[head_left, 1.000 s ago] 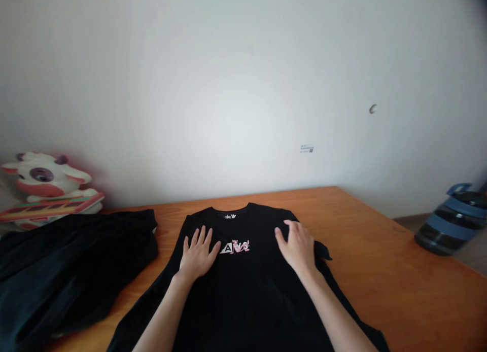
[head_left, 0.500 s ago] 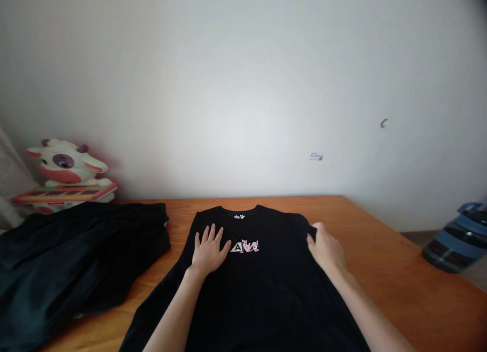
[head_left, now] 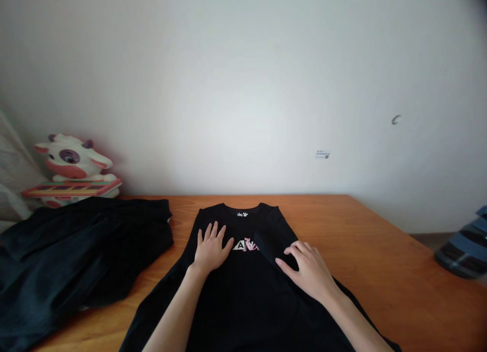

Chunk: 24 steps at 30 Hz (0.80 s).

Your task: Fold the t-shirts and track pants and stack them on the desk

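A black shirt [head_left: 243,296] with a white-and-pink print on the chest lies spread on the table, its neckline toward the wall. My left hand [head_left: 211,248] rests flat on the chest beside the print, fingers spread. The sleeve on the right [head_left: 272,235] is folded inward over the front and covers the end of the lettering. My right hand [head_left: 308,268] is at the folded edge, thumb and fingers apart, touching or just over the cloth. The lower part of the shirt runs out of view.
Another dark garment [head_left: 87,255] lies crumpled on the left of the wooden table [head_left: 365,260]. Behind it stands a toy cow with a keyboard [head_left: 76,167]. A blue-banded dark bottle [head_left: 462,248] is at the far right. A white wall [head_left: 243,98] rises behind the table.
My right hand has brought the right sleeve inward across the chest and loosened its fingers from it. The left hand stays flat on the shirt. The view has shifted slightly.
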Motion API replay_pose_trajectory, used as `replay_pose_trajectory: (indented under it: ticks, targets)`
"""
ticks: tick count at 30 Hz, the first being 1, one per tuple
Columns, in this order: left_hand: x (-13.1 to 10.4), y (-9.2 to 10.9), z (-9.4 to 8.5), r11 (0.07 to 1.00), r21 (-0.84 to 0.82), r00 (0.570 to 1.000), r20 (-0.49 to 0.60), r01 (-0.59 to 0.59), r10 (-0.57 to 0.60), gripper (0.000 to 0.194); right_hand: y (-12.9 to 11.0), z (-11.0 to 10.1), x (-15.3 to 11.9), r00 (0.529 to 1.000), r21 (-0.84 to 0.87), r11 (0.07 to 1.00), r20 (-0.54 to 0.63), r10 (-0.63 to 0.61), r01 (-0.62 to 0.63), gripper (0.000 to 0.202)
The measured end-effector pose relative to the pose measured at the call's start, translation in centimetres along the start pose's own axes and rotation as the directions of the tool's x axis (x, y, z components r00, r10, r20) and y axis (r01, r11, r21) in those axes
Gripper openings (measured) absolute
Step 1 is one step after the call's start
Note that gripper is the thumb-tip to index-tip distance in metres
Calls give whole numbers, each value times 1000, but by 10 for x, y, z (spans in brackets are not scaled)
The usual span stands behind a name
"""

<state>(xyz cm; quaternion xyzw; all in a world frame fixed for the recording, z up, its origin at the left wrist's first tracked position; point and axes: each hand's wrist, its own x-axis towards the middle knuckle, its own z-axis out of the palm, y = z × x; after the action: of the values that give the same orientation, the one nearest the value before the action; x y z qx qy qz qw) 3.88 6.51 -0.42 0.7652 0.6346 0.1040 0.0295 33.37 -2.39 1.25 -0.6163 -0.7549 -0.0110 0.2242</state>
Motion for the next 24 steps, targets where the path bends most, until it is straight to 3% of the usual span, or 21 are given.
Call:
replay_pose_trajectory:
  ticks: [3, 7, 12, 16, 18, 20, 22, 24]
  targets:
    - [-1, 4, -5, 1000, -27, 997, -77, -1, -1, 56, 8, 6, -4, 998, 182, 983, -56, 28, -17, 36]
    - [-6, 27, -10, 974, -127, 972, -168, -186, 164, 41, 35, 8, -10, 980, 438, 895, -121, 155, -87, 32]
    - [-5, 71, -6, 942, -205, 963, -8, -266, 270, 53, 54, -3, -21, 997, 386, 922, 81, 3, -34, 52]
    - [6, 90, -3, 883, -379, 955, -14, -278, 295, 34, 50, -15, -29, 985, 287, 957, 174, -9, -42, 58]
    - [9, 93, 1, 753, -618, 957, 6, -225, 291, 22, 48, -19, -30, 984, 266, 962, 179, 11, -59, 47]
    - [11, 94, 5, 522, -847, 960, 56, -100, 275, 24, 48, -20, -29, 984, 264, 963, 177, 9, -56, 36]
    - [11, 95, 10, 300, -953, 971, 94, 25, 218, 38, 49, -20, -28, 985, 274, 961, 174, -15, -34, 35]
    - [10, 96, 11, 203, -977, 980, 100, 64, 171, 50, 50, -20, -27, 987, 289, 957, 158, -39, -8, 39]
